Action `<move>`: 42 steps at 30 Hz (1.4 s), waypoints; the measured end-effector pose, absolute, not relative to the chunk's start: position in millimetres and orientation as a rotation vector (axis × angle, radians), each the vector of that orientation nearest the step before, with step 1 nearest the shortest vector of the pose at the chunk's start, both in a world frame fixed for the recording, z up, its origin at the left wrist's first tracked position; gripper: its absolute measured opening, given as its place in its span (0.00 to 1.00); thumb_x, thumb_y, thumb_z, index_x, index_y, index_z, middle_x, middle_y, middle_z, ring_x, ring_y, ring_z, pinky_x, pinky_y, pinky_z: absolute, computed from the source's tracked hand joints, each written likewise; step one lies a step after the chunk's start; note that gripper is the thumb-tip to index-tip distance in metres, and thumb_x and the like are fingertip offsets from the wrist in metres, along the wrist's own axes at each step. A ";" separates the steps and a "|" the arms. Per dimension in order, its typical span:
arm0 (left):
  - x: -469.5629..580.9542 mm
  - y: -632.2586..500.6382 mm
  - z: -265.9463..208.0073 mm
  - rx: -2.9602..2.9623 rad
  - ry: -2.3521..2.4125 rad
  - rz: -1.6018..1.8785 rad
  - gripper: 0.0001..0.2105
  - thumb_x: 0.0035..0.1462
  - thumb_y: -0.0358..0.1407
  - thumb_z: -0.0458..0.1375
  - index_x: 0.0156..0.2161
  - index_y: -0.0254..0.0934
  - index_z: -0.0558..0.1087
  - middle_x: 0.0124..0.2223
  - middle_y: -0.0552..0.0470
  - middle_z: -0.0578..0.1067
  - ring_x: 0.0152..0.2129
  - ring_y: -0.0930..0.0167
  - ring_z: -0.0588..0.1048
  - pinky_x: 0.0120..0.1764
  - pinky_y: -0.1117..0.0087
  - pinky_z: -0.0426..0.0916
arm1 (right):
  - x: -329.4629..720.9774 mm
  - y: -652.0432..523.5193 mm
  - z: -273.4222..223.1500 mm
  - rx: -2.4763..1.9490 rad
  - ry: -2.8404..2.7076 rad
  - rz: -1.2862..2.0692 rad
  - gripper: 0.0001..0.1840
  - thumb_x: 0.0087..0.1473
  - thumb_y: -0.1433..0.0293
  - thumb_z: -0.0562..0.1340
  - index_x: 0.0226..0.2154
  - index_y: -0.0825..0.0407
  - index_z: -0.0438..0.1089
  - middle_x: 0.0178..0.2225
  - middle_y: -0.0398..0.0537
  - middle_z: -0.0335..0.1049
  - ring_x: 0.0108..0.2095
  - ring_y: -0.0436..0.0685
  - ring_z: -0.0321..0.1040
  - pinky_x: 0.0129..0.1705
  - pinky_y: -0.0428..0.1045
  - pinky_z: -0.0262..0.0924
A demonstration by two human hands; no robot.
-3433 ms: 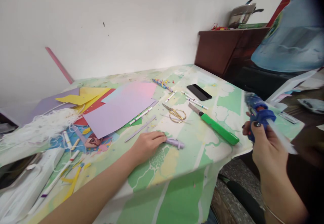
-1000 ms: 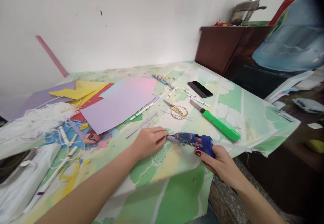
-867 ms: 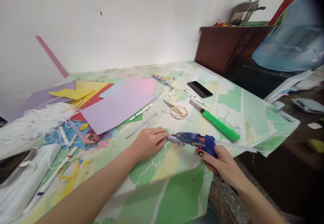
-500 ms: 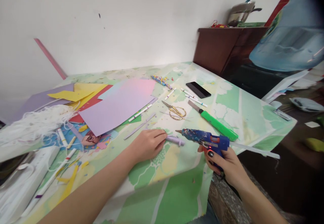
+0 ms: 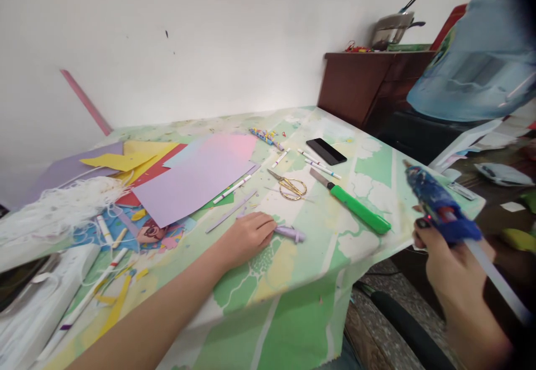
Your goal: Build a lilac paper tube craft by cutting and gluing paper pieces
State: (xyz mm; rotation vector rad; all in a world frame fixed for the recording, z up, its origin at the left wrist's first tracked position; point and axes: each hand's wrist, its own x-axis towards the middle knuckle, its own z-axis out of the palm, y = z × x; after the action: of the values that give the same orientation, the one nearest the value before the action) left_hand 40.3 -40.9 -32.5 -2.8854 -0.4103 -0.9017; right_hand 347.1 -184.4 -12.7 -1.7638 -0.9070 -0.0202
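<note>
- left hand (image 5: 249, 239) is gripping purple roll (image 5: 292, 233);
- right hand (image 5: 456, 267) is gripping glue gun (image 5: 433, 196), apart;
- gluing is probably proceeding; next move is seemingly needing steady pressing.

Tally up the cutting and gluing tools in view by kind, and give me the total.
Blue plastic glue gun, in the right hand: 1
Metal scissors with gold-coloured loop handles: 1
Utility knife with green plastic handle: 1
Total: 3
</note>
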 end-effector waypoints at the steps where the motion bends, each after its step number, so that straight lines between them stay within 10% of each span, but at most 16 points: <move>1: 40.6 -40.8 -31.6 -2.873 -0.388 -0.901 0.06 0.57 0.28 0.51 0.37 0.32 0.70 0.33 0.45 0.76 0.32 0.69 0.74 0.37 0.67 0.71 | 360.5 -181.6 -9.7 -1.975 -0.919 -0.194 0.23 0.48 0.55 0.60 0.42 0.52 0.66 0.24 0.49 0.61 0.24 0.58 0.59 0.27 0.53 0.50; 7: 36.0 -41.3 -23.8 -2.775 -0.305 -0.977 0.07 0.55 0.26 0.53 0.39 0.31 0.69 0.35 0.44 0.75 0.35 0.68 0.73 0.39 0.65 0.71 | 426.9 -157.6 -25.5 -2.198 -1.323 -0.537 0.17 0.53 0.59 0.55 0.43 0.48 0.64 0.21 0.47 0.59 0.19 0.56 0.53 0.24 0.52 0.45; 14: 24.1 -41.2 -19.2 -2.723 -0.285 -1.107 0.12 0.55 0.25 0.55 0.45 0.34 0.67 0.41 0.42 0.73 0.42 0.65 0.72 0.43 0.61 0.71 | 377.3 -141.9 -13.8 -2.045 -1.234 -0.695 0.17 0.50 0.64 0.58 0.40 0.56 0.69 0.40 0.65 0.64 0.42 0.73 0.61 0.38 0.64 0.55; 22: 29.2 -50.9 -10.0 -2.708 -0.193 -1.107 0.12 0.54 0.24 0.55 0.44 0.31 0.67 0.39 0.41 0.74 0.41 0.64 0.72 0.41 0.61 0.72 | 250.7 -138.9 30.0 -1.108 -2.075 -0.040 0.16 0.55 0.76 0.54 0.43 0.47 0.69 0.44 0.53 0.62 0.45 0.59 0.60 0.46 0.58 0.57; 42: 30.9 -53.8 -9.7 -2.671 -0.120 -1.112 0.11 0.53 0.23 0.55 0.43 0.30 0.66 0.39 0.40 0.73 0.40 0.63 0.72 0.40 0.60 0.73 | 237.0 -127.8 18.2 -1.142 -2.191 0.125 0.13 0.58 0.75 0.51 0.41 0.48 0.68 0.44 0.53 0.59 0.44 0.58 0.56 0.45 0.57 0.57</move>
State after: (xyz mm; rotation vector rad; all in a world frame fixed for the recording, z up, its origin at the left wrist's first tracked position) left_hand 30.9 -53.8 -9.7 -2.6714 -0.1200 -1.1122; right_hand 237.0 -127.8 18.2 -1.1418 -2.1908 0.1245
